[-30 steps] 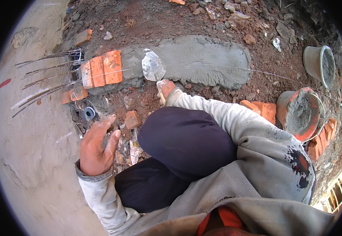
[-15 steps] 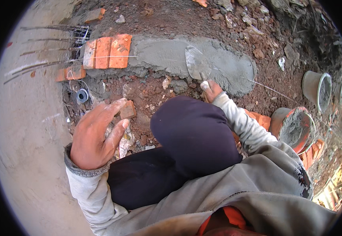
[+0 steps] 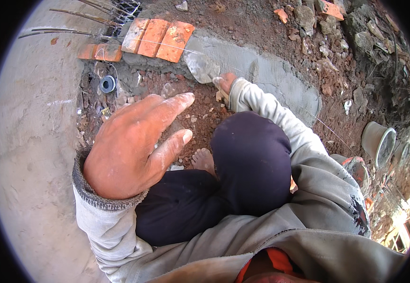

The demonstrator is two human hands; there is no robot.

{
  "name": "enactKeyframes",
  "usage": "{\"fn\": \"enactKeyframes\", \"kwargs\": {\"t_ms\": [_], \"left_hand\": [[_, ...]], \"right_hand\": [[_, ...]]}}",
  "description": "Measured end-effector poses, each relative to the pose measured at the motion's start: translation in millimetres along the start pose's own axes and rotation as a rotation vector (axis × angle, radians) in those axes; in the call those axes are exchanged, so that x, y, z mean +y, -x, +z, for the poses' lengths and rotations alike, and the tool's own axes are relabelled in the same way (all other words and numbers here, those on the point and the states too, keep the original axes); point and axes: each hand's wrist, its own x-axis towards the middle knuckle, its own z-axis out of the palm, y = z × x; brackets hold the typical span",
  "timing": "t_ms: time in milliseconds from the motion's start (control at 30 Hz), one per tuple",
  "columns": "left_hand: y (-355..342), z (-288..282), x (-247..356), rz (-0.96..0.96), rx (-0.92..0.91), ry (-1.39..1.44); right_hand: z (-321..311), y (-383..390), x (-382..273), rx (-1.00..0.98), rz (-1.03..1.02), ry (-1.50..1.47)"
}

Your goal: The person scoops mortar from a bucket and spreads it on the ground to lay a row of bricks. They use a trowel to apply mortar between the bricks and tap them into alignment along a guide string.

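Note:
My right hand [image 3: 225, 82] grips the handle of a trowel [image 3: 202, 67]. Its mortar-smeared blade lies at the near edge of a grey mortar bed [image 3: 266, 70], close to the last of three orange bricks [image 3: 175, 42] set side by side. Over the soil, my left hand [image 3: 136, 141] hovers with thumb and fingers apart, holding nothing. A thin white string [image 3: 153, 42] runs across the bricks and along the bed. Part of the trowel's handle is hidden by my right hand.
Steel rods [image 3: 68, 31] stick out at the far left beside a plastered wall [image 3: 35, 141]. A spool [image 3: 107, 84] hangs near two lower bricks [image 3: 100, 52]. At the right stand a pale bucket [image 3: 378, 144] and a mortar bucket [image 3: 356, 170], partly covered by my sleeve. Rubble borders the bed.
The trowel in my right hand has moved left along the mortar, up to the bricks. My left hand has shifted up and right, still empty. The view has turned somewhat.

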Motion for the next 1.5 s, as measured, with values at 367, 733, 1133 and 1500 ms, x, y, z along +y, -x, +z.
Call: {"fn": "enactKeyframes", "kwargs": {"t_ms": [367,733,1133,1500], "left_hand": [[-6.6,-1.5,-2.0,0.08,0.068,0.068],[3.4,-8.0,5.3,0.03,0.001,0.038],[3.6,2.1,5.0,0.078,0.05,0.051],[5.6,-3.1,9.7,0.006,-0.007,0.022]], "right_hand": [[-9.8,-21.0,-19.2,0.042,-0.076,0.9],[9.0,-17.4,-24.4,0.278,0.047,0.451],[11.7,-27.2,-6.3,0.351,0.064,0.321],[-23.4,97.2,115.9,0.359,-0.02,0.057]]}}
